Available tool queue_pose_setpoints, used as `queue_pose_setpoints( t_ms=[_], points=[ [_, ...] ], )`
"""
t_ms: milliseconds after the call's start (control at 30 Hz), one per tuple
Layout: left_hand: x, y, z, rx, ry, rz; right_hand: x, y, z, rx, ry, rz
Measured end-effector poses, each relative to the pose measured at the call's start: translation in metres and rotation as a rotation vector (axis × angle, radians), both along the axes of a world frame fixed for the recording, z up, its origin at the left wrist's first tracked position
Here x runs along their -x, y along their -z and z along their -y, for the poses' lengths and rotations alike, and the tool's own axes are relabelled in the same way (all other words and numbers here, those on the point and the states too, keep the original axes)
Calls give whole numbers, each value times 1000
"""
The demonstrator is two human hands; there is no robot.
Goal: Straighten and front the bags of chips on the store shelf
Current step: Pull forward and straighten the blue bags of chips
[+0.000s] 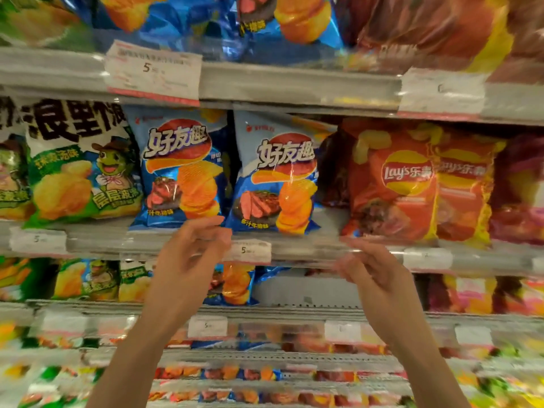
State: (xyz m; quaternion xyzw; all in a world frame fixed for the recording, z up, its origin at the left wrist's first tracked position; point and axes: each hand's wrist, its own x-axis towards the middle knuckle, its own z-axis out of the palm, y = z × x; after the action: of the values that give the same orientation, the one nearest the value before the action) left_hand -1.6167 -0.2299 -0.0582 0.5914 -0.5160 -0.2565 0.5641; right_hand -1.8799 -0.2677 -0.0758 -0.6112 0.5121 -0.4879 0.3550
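Observation:
Two blue chip bags stand side by side on the middle shelf, one at left [179, 169] and one at right [276, 175], both facing out. A green bag [82, 166] stands left of them and red Lay's bags [391, 181] to the right. My left hand [191, 254] is raised just below the left blue bag, its fingers loosely curled and its fingertips near the bag's bottom edge, holding nothing. In front of the shelf rail, below the red bags, my right hand [371, 269] hovers blurred, with relaxed fingers and nothing in it.
The middle shelf's rail [309, 248] carries price tags [250, 251]. The shelf above [294, 83] holds more blue and red bags. Lower shelves show green and blue bags [235, 284] with a bare gap [306, 290] to their right.

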Motion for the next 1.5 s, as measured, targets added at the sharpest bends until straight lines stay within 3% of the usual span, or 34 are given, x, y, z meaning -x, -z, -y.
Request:
queue_pose_setpoints(
  t_ms=[233, 367, 500, 667, 933, 1167, 1267, 1500],
  points=[
    [24, -9, 0, 13, -117, -22, 10, -12, 17, 2, -132, 52],
    [28, -18, 16, 74, -134, 12, -1, -25, 23, 49, -168, -12],
    [30, -27, 53, 128, -74, 98, -29, -44, 53, 106, -103, -45],
    [35, -43, 104, 110, -41, 94, -61, -69, 112, 63, -42, 111],
    [38, -54, 134, 65, 25, -132, -84, -79, 128, 11, -32, 248],
    [41, -50, 135, 165, 26, -199, -91, -85, 136, 190, 33, 193],
    [42, -44, 137, 169, -14, -191, -89, -82, 138, 120, 23, 168],
    [37, -32, 134, -38, 29, -83, -73, -56, 105, -65, 19, 51]
  ],
)
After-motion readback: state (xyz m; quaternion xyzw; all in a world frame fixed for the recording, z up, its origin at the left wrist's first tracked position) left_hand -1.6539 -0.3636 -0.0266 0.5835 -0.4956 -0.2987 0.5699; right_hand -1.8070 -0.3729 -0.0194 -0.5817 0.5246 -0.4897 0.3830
